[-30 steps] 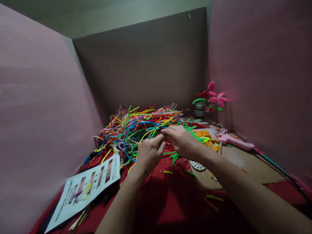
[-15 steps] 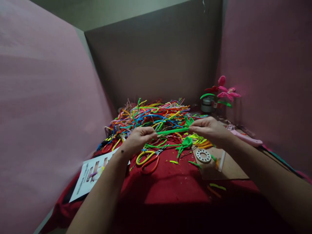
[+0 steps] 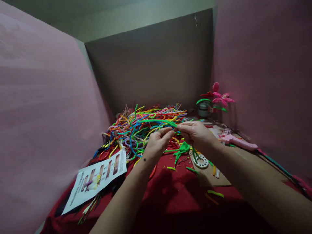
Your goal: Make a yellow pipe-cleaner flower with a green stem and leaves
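Green pipe cleaners [image 3: 158, 121] extend leftward from my right hand [image 3: 195, 132], whose fingers are closed on them; green ends also hang below that hand. My left hand [image 3: 158, 141] is beside it with thumb and forefinger pinched near the right fingertips, and whatever lies between them is too small to make out. Behind both hands rises a heap of many-coloured pipe cleaners [image 3: 148, 113]. A green bundled piece [image 3: 183, 148] lies on the red cloth [image 3: 170, 195] just below my hands.
A white ring with holes [image 3: 201, 161] rests on brown cardboard [image 3: 212, 180]. To the right are a pink glue gun [image 3: 240, 142] and pink flowers [image 3: 223, 98]. A printed sheet [image 3: 97, 178] lies at left; scissors are partly hidden by my left arm.
My left hand has moved right, close to my right hand. The green strands, earlier stretched between both hands, now stick out leftward from my right hand. The view has shifted slightly.
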{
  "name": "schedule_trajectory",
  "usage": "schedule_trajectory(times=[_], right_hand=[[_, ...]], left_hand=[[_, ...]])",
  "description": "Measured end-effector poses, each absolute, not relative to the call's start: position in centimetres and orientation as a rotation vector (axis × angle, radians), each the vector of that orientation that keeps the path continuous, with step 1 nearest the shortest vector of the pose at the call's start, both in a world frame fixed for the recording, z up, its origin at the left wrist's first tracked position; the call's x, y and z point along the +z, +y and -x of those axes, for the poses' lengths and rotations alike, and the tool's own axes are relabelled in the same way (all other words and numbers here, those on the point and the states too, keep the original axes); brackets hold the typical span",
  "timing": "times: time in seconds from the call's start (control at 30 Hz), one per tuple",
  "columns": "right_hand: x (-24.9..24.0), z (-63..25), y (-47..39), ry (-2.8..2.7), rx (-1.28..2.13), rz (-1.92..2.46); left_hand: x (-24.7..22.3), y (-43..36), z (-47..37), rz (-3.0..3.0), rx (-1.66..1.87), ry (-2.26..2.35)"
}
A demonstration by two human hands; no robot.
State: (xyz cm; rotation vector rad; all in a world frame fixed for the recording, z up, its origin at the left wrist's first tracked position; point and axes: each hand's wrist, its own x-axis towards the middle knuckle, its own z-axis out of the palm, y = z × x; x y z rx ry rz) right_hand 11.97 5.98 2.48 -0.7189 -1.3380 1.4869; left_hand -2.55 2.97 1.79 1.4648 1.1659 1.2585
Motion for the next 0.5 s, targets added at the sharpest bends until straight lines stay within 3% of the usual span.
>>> schedule_trajectory(times=[0.17, 0.5], right_hand=[[1.3, -11.3, 5.8, -1.413, 1.583, 0.731], [0.1, -12.0, 6.5, -1.291, 1.934, 0.651]], left_hand=[[2.1, 4.1, 1.0, -1.339, 1.505, 1.189], [1.2, 4.5, 1.8, -1.287, 1.452, 1.118]])
